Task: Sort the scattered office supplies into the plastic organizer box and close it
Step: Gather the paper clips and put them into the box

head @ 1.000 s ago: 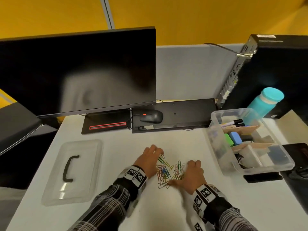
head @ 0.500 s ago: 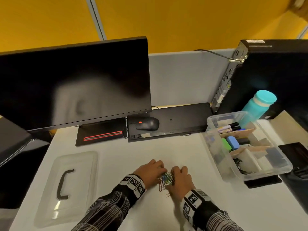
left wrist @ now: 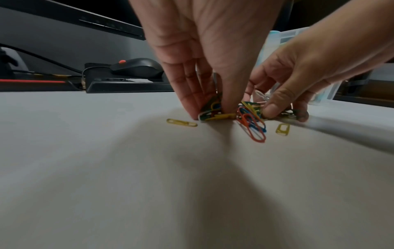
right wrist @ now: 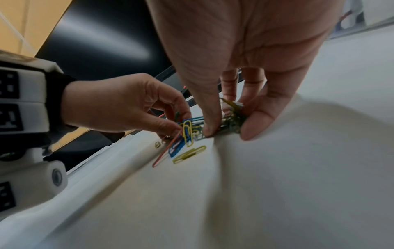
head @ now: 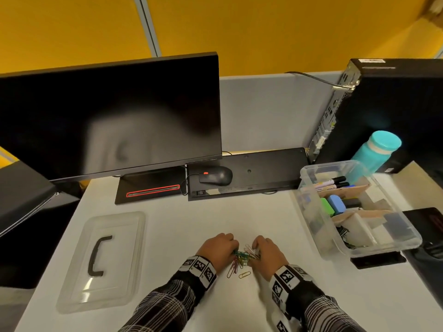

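Several coloured paper clips (head: pixel 242 258) lie bunched on the white desk near its front edge. My left hand (head: pixel 217 248) pinches part of the bunch (left wrist: pixel 211 111) between thumb and fingers. My right hand (head: pixel 268 254) pinches another clump (right wrist: pixel 231 121) with its thumb and fingers. A few loose clips, among them a yellow one (left wrist: pixel 181 122) and a red one (left wrist: pixel 253 129), stay flat on the desk. The clear organizer box (head: pixel 318 226) stands open at the right with markers, erasers and binder clips inside. Its clear lid (head: pixel 103 259) with a black handle lies to the left.
A monitor (head: pixel 110 116) stands at the back left, with a black mouse (head: pixel 215 176) on an upturned keyboard (head: pixel 259 171) behind the clips. A computer tower (head: pixel 395 111) and a teal bottle (head: pixel 378 149) stand behind the box. A dark object (head: pixel 424 221) lies at the far right.
The clips were spread out between my hands a second ago. Both hands have swept them together into a tight bunch and now pinch it from both sides.
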Action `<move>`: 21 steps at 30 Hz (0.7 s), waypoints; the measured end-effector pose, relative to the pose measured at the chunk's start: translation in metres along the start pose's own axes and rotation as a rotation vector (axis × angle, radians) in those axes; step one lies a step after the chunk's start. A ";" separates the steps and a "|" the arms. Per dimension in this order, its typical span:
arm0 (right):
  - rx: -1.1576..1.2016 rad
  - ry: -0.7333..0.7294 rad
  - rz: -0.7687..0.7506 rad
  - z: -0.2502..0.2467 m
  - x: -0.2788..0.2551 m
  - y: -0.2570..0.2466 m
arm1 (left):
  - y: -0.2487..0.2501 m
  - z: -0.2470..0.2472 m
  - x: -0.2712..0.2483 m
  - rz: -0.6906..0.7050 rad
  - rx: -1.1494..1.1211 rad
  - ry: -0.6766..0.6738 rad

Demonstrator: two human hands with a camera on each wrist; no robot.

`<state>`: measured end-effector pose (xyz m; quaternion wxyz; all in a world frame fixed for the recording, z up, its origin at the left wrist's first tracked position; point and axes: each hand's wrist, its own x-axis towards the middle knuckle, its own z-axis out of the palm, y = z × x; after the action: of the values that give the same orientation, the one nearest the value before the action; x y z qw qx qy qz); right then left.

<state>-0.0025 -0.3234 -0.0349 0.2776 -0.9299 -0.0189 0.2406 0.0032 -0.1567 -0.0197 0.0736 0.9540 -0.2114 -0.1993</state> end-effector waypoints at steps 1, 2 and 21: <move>-0.012 0.005 -0.005 0.000 0.000 0.002 | -0.001 0.000 0.001 -0.016 -0.018 0.003; -0.025 0.008 -0.011 0.000 -0.001 0.005 | -0.002 0.001 0.001 -0.034 -0.041 0.008; -0.325 -0.024 -0.176 0.018 -0.003 -0.003 | 0.006 0.019 -0.007 -0.141 -0.186 0.090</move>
<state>-0.0133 -0.3116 -0.0453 0.1434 -0.9544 -0.1421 0.2201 -0.0130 -0.1602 -0.0334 0.1572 0.9635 -0.1209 -0.1796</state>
